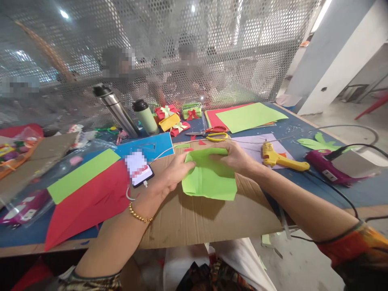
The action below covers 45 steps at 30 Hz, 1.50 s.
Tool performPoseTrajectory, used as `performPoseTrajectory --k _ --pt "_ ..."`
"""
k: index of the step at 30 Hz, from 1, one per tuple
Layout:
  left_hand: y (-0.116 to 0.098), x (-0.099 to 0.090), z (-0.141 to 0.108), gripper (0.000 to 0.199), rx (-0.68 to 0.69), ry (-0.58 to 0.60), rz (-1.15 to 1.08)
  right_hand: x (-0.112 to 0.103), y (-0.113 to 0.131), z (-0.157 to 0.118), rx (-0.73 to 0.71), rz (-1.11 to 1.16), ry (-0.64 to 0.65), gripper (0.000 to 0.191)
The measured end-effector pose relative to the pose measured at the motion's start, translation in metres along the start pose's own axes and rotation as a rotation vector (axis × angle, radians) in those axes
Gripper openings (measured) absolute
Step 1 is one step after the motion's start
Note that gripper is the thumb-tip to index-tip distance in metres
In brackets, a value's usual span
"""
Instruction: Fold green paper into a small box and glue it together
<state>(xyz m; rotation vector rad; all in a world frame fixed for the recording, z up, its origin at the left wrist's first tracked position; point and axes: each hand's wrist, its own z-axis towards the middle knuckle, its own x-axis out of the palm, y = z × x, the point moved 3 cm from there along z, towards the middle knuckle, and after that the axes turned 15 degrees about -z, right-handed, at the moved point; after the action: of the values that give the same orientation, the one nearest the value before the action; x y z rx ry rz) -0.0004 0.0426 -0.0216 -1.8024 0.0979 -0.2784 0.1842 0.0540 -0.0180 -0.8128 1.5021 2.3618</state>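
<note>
A creased sheet of bright green paper (212,178) is held up between both hands, above a cardboard sheet (169,214) at the table's front. My left hand (178,171) pinches its left edge, the thumb lying on the near face. At its upper right side, my right hand (235,155) grips it too, with the fingers partly hidden behind the paper. Just beyond the hands lie small red and green paper scraps (202,142) and scissors with yellow handles (217,136).
A yellow glue gun (281,157) lies right, its cord leading toward a purple power strip (330,165). A phone (142,173) and red paper (91,206) are left. A steel flask (117,111), a green bottle (147,117) and small paper boxes (171,121) stand at the back.
</note>
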Motion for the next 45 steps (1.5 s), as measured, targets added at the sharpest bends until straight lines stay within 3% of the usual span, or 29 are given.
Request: performPoseTrajectory --k 2,6,10,16,29,36,45 --pt "0.001 0.002 0.000 0.041 -0.012 0.003 -0.026 0.001 -0.002 0.000 0.051 0.066 0.025 0.023" --pt "0.008 0.000 0.002 0.036 -0.022 -0.010 -0.035 0.001 -0.003 -0.002 0.178 0.158 0.094 0.041" --pt "0.013 -0.002 0.005 0.032 0.009 0.026 -0.051 0.000 0.003 -0.006 0.174 0.195 0.144 0.054" --pt "0.012 -0.002 0.003 0.029 0.008 0.029 -0.010 0.002 0.001 -0.007 0.203 0.274 0.173 0.059" --pt "0.004 0.004 0.000 0.038 0.018 -0.012 -0.008 -0.001 -0.005 -0.005 0.235 0.234 0.083 0.045" --pt "0.000 0.000 0.001 0.036 0.068 -0.057 0.044 -0.009 -0.005 -0.001 0.105 0.181 -0.104 0.031" --pt "0.003 -0.006 0.009 0.036 0.140 -0.056 0.047 -0.009 -0.003 -0.002 0.006 0.020 -0.130 0.026"
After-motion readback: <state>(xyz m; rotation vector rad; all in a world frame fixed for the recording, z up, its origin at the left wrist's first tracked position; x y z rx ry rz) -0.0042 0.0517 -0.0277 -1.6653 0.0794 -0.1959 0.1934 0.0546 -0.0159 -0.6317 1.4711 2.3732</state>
